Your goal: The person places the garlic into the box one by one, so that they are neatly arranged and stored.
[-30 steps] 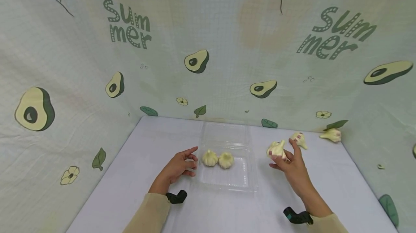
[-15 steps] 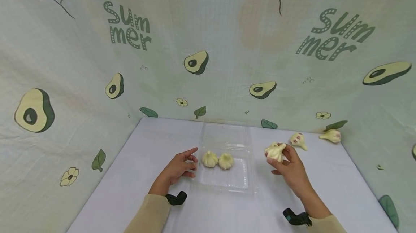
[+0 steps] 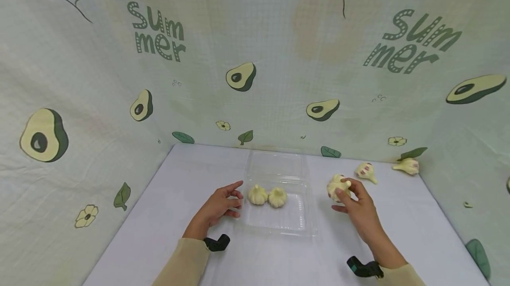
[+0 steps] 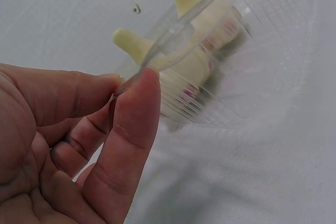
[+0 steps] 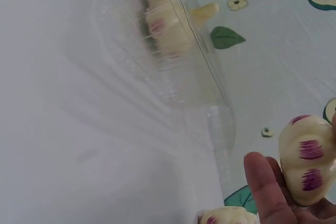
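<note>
A clear plastic clamshell box (image 3: pixel 279 230) lies with its lid folded back. Two garlic bulbs (image 3: pixel 266 196) sit side by side in its left part, stems up. My left hand (image 3: pixel 217 206) is at the box's left side; the left wrist view shows thumb and forefinger pinching the box's rim (image 4: pixel 176 27). To the right of the box, my right hand (image 3: pixel 358 208) holds another garlic bulb (image 3: pixel 338 187) between thumb and fingers, its stem pointing back toward the hand. Purple streaks show on this bulb (image 5: pixel 307 161) in the right wrist view.
Two more garlic bulbs, one nearer (image 3: pixel 365 171) and one at the far right corner (image 3: pixel 407 166), lie on the white table (image 3: pixel 207 162). A patterned cloth (image 3: pixel 279 56) hangs behind and along both sides. Camera mounts (image 3: pixel 217 242) sit on both wrists.
My right hand has drawn back slightly from the nearer loose bulb and turned the held garlic, its stem swinging from upward toward the hand. The left hand has stayed at the box.
</note>
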A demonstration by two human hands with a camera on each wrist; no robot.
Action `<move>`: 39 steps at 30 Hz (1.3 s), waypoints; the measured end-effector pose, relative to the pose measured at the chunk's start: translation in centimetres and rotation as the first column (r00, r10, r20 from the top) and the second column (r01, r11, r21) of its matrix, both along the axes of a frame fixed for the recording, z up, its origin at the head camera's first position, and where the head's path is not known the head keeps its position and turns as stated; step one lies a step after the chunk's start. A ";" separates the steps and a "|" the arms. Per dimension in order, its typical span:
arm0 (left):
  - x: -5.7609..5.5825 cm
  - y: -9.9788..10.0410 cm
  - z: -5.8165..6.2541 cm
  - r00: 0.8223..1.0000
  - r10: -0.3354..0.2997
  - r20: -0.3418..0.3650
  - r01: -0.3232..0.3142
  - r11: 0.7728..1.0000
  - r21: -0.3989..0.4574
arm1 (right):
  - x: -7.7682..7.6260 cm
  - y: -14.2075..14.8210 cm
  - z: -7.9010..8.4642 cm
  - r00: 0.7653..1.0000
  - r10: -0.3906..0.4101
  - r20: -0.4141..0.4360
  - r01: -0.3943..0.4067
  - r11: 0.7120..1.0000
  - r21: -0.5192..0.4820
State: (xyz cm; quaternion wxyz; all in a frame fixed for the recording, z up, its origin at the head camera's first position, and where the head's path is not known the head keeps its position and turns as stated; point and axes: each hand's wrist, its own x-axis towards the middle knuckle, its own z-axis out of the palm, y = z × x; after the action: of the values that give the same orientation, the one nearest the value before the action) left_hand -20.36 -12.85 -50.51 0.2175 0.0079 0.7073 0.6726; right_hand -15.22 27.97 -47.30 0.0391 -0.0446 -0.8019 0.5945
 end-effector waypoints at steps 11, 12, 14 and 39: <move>0.0 0.3 0.1 1.000 0.004 -0.002 -0.004 1.000 0.002 | -0.1 -0.1 0.4 0.989 -0.075 0.123 0.061 0.991 0.118; 0.0 0.3 0.1 1.000 0.004 -0.004 -0.004 1.000 0.002 | -0.1 -0.1 0.4 0.990 -0.077 0.121 0.063 0.992 0.112; -0.1 0.3 0.0 1.000 0.002 -0.006 -0.002 1.000 0.003 | -0.2 -0.3 0.5 0.991 -0.072 0.109 0.061 0.993 0.101; 0.2 0.1 0.1 1.000 0.000 -0.009 0.000 1.000 0.001 | -0.6 -2.9 1.5 1.000 0.023 0.015 -0.025 0.979 0.204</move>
State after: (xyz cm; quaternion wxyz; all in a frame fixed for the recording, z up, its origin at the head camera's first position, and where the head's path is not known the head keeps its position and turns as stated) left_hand -20.20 -12.79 -50.41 0.2143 0.0112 0.7080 0.6729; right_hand -15.85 25.03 -45.75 0.0314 -0.0344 -0.8595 0.5091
